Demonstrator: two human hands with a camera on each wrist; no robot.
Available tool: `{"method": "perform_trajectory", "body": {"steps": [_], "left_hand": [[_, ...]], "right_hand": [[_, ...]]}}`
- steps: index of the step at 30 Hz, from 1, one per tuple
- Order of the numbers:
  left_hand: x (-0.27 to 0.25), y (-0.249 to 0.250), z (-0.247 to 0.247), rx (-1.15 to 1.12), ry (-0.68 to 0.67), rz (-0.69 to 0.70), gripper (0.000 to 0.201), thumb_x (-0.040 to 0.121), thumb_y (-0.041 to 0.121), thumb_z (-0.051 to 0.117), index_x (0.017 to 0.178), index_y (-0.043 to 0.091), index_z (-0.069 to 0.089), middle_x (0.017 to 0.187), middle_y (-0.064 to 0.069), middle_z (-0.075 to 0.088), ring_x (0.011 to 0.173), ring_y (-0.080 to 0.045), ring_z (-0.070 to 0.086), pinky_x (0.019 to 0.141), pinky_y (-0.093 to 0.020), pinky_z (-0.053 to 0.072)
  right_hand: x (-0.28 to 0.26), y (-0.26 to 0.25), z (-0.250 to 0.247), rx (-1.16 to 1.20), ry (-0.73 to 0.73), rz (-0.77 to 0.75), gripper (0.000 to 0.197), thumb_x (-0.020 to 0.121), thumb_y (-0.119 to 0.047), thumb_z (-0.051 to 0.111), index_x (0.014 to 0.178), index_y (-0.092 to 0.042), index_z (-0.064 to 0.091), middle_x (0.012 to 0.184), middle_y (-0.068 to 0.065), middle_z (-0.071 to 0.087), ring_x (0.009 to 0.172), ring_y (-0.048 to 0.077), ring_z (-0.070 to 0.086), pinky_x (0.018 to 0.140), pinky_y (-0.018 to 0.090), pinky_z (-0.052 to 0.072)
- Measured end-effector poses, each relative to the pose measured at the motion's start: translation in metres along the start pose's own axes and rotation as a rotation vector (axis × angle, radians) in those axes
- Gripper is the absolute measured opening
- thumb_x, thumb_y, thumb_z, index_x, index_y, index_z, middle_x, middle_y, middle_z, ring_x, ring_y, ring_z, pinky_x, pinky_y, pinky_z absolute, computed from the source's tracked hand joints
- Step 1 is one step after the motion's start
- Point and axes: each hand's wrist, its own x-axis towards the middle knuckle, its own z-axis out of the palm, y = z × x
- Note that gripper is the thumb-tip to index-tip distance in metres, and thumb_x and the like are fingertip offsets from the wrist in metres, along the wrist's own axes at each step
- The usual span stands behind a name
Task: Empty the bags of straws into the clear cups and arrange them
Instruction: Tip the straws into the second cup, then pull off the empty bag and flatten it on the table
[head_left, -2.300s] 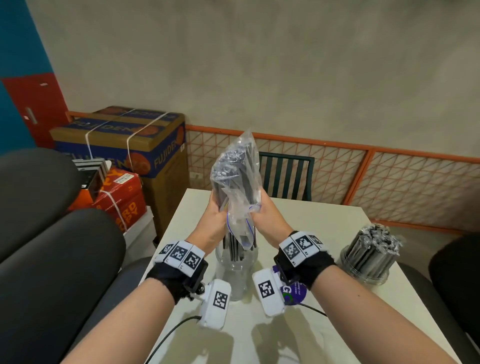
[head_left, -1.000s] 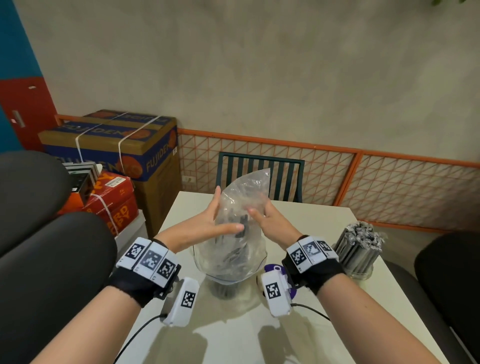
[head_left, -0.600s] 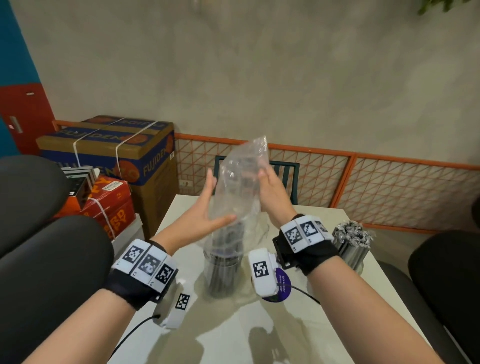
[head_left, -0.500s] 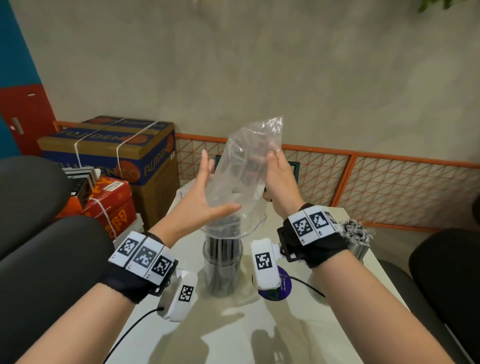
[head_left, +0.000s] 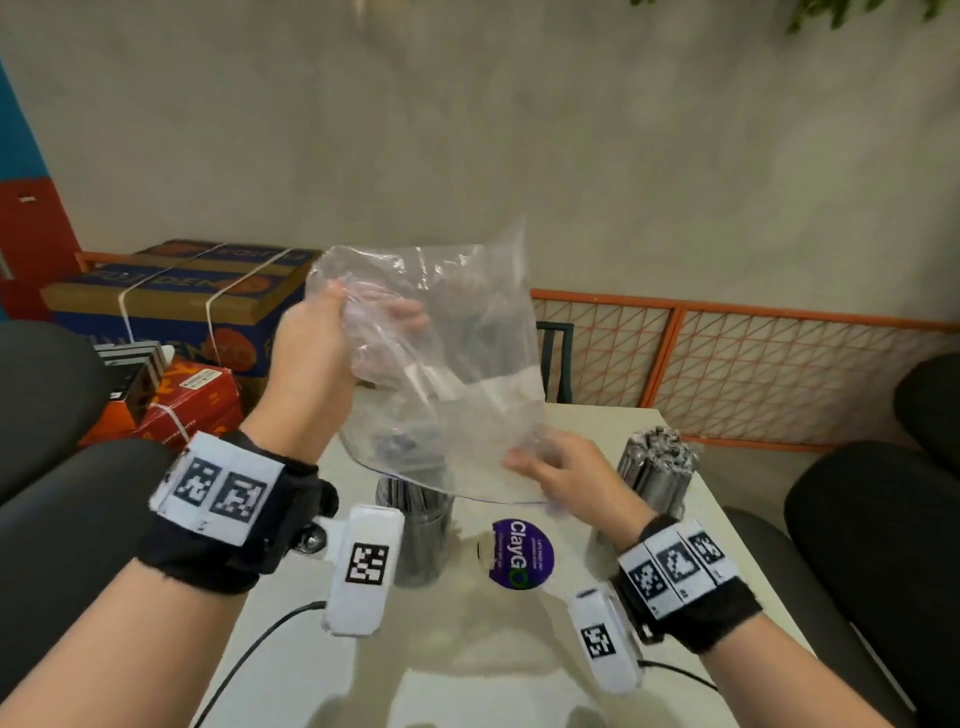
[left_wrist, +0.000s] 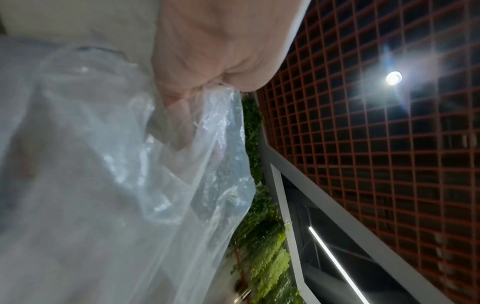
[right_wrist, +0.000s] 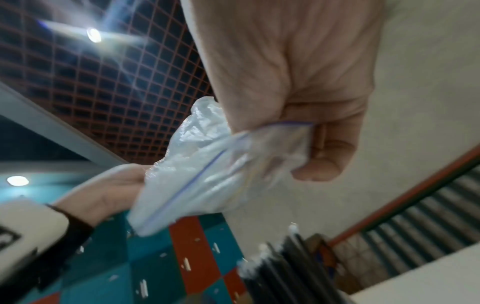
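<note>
Worktop (head_left: 519, 649): pale, carrying both cups and a purple sticker (head_left: 522, 554) below the right grip.

Bag (head_left: 441, 374): clear, empty-looking, held up between the two grips, its mouth hanging over the nearer cup.

Cup (head_left: 418, 535): clear, filled with dark straws (head_left: 415, 506), standing below the bag, between the grips.

Second cup (head_left: 655, 480): packed with straws, just beyond the right grip.

Left hand (head_left: 311, 358): grip clenched on the bag's upper corner, fingers bunched into the plastic.

Right hand (head_left: 566, 478): grip pinching the bag's lower zip edge, lower than the left.
</note>
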Motion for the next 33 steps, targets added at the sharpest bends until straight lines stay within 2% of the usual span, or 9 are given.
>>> {"method": "perform_trajectory", "body": {"steps": [3, 5, 9, 12, 15, 20, 25, 30, 33], "left_hand": [[-0.010, -0.003, 0.004, 0.024, -0.077, -0.107, 0.035, 0.099, 0.030, 0.035, 0.087, 0.010, 0.060, 0.078, -0.005, 0.075, 0.089, -0.026, 0.069, 0.086, -0.041, 0.054], [-0.023, -0.016, 0.011, 0.200, -0.175, -0.090, 0.032, 0.099, 0.029, 0.035, 0.083, 0.012, 0.058, 0.073, -0.003, 0.073, 0.086, -0.027, 0.068, 0.083, -0.039, 0.054], [-0.064, -0.039, 0.039, 0.429, -0.347, -0.073, 0.041, 0.101, 0.030, 0.033, 0.079, 0.012, 0.062, 0.060, 0.003, 0.073, 0.062, -0.010, 0.070, 0.066, -0.029, 0.055], [-0.095, -0.055, 0.066, 0.487, -0.564, -0.075, 0.043, 0.101, 0.032, 0.029, 0.099, 0.004, 0.062, 0.085, -0.009, 0.075, 0.080, -0.019, 0.072, 0.076, -0.039, 0.056], [-0.121, -0.067, 0.083, 0.391, -0.558, 0.000, 0.032, 0.096, 0.033, 0.041, 0.107, 0.008, 0.059, 0.099, -0.010, 0.070, 0.088, -0.020, 0.071, 0.081, -0.047, 0.055], [-0.160, -0.122, 0.073, 0.497, -0.623, 0.006, 0.078, 0.070, 0.034, 0.078, 0.129, 0.038, 0.027, 0.114, 0.016, 0.057, 0.096, 0.005, 0.057, 0.080, -0.017, 0.047], [-0.174, -0.169, 0.050, 0.605, -0.624, -0.097, 0.014, 0.084, 0.020, 0.067, 0.097, 0.024, 0.062, 0.055, 0.024, 0.061, 0.057, 0.007, 0.054, 0.051, -0.003, 0.038], [-0.179, -0.161, 0.059, 0.511, -0.763, -0.270, 0.028, 0.086, 0.045, 0.058, 0.110, 0.031, 0.055, 0.105, 0.011, 0.067, 0.094, -0.010, 0.067, 0.083, -0.027, 0.053], [-0.183, -0.154, 0.081, 0.322, -0.581, -0.295, 0.017, 0.096, 0.028, 0.047, 0.106, 0.016, 0.055, 0.109, -0.004, 0.061, 0.083, -0.022, 0.066, 0.074, -0.035, 0.052]], "right_hand": [[-0.027, 0.026, -0.018, -0.099, -0.171, 0.155, 0.032, 0.082, -0.044, 0.063, 0.094, -0.014, 0.062, 0.075, -0.003, 0.057, 0.058, 0.008, 0.054, 0.053, 0.020, 0.051], [-0.048, 0.025, -0.039, -0.189, -0.194, 0.213, 0.054, 0.072, -0.052, 0.066, 0.114, -0.020, 0.057, 0.085, -0.003, 0.057, 0.068, 0.006, 0.057, 0.067, 0.024, 0.050], [-0.082, -0.007, -0.079, -0.247, 0.189, 0.058, 0.102, 0.066, -0.055, 0.070, 0.147, -0.031, 0.013, 0.131, 0.000, 0.041, 0.116, 0.014, 0.047, 0.098, 0.032, 0.044], [-0.084, -0.025, -0.077, -0.439, 0.213, -0.061, 0.087, 0.077, -0.053, 0.063, 0.147, -0.033, 0.015, 0.141, 0.000, 0.032, 0.130, 0.015, 0.032, 0.110, 0.040, 0.032], [-0.078, -0.015, -0.067, -0.504, 0.192, -0.144, 0.024, 0.092, -0.042, 0.050, 0.105, -0.024, 0.059, 0.099, -0.001, 0.062, 0.096, 0.015, 0.056, 0.090, 0.038, 0.043], [-0.094, -0.004, -0.084, -0.454, 0.312, -0.224, 0.022, 0.096, -0.031, 0.047, 0.078, -0.018, 0.052, 0.059, -0.011, 0.045, 0.055, 0.003, 0.042, 0.055, 0.022, 0.031], [-0.107, 0.016, -0.121, -0.563, 0.470, -0.158, 0.025, 0.093, -0.039, 0.049, 0.088, -0.017, 0.059, 0.073, -0.001, 0.061, 0.068, 0.014, 0.057, 0.063, 0.028, 0.041], [-0.118, 0.028, -0.117, -0.605, 0.398, -0.127, 0.030, 0.093, -0.039, 0.048, 0.101, -0.013, 0.062, 0.093, -0.002, 0.058, 0.089, 0.016, 0.055, 0.074, 0.029, 0.040], [-0.126, 0.031, -0.116, -0.450, 0.399, -0.143, 0.035, 0.089, -0.040, 0.055, 0.117, -0.019, 0.058, 0.110, 0.000, 0.045, 0.104, 0.012, 0.041, 0.095, 0.032, 0.040]]}}
